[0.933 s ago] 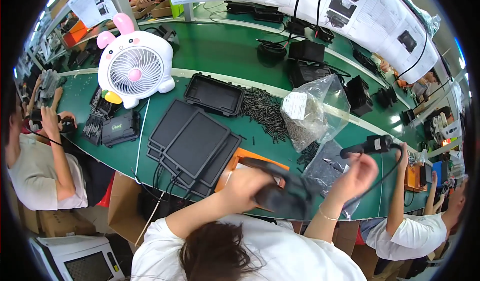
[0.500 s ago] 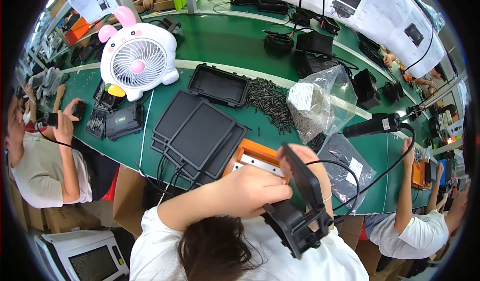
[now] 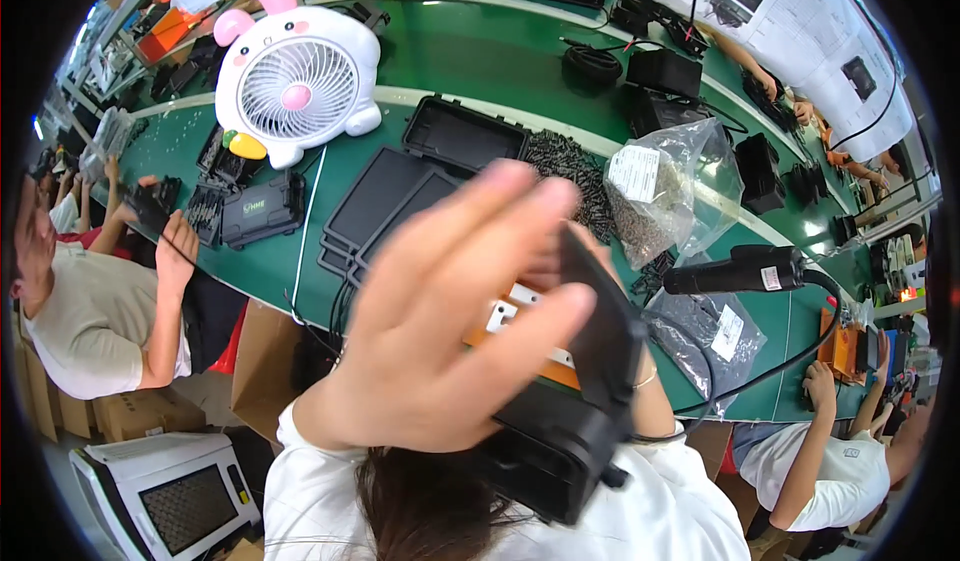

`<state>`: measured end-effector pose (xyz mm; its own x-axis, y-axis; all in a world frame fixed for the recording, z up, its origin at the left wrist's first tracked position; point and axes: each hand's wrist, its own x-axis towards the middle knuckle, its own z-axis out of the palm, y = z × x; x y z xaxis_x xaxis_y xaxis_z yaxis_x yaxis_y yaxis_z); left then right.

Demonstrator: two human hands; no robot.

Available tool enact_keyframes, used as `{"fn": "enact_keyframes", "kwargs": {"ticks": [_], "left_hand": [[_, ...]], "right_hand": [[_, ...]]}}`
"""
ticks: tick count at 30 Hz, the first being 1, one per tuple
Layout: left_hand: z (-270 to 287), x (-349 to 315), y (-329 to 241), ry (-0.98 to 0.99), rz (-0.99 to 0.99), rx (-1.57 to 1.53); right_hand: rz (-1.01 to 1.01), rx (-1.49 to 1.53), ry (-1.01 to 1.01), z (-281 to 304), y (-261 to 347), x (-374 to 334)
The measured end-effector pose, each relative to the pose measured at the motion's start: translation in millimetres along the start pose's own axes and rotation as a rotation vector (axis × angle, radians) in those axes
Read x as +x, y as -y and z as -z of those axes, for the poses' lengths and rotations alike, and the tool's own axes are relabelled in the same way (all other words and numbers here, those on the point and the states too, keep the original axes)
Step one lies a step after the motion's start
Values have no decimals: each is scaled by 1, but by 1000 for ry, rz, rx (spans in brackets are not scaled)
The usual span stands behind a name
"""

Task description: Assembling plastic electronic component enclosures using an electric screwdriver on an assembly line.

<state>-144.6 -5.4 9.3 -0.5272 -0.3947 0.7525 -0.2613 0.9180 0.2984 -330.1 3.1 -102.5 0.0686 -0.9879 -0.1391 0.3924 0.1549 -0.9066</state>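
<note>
My left hand (image 3: 430, 346) is raised in front of me, blurred, its fingers stretched out and thumb apart, with nothing in it. Just behind its thumb is a black plastic case (image 3: 555, 451) with a flat black panel (image 3: 603, 336) standing tilted up from it. My right hand (image 3: 597, 249) is closed round the far side of that panel, mostly hidden by it; a black cable runs beside the wrist. Partly covered by my left hand, an orange fixture (image 3: 560, 371) with white strips lies on the bench. Flat black panels (image 3: 385, 201) with cables are stacked left of it.
An open black box (image 3: 465, 133), a heap of small black screw-like parts (image 3: 575, 166) and a clear bag of small parts (image 3: 640, 211) lie beyond. A powered screwdriver (image 3: 735, 273) hangs at right above another bag (image 3: 700, 326). A rabbit-shaped fan (image 3: 298, 86) stands left. Co-workers sit on both sides.
My left hand has come off the case, risen and opened out over the fixture and stacked panels. The case and its panel have turned slightly in my right hand. The whole view has shifted a little.
</note>
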Motion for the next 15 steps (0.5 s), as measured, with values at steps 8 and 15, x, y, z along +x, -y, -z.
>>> {"fn": "enact_keyframes", "kwargs": {"ticks": [8,15], "left_hand": [[-7,-9,22,305,117,-344],[-23,3,98,76,166,302]], "right_hand": [[609,140,348,-12,-52,-7],[322,-390,130,-24,42,32]]}}
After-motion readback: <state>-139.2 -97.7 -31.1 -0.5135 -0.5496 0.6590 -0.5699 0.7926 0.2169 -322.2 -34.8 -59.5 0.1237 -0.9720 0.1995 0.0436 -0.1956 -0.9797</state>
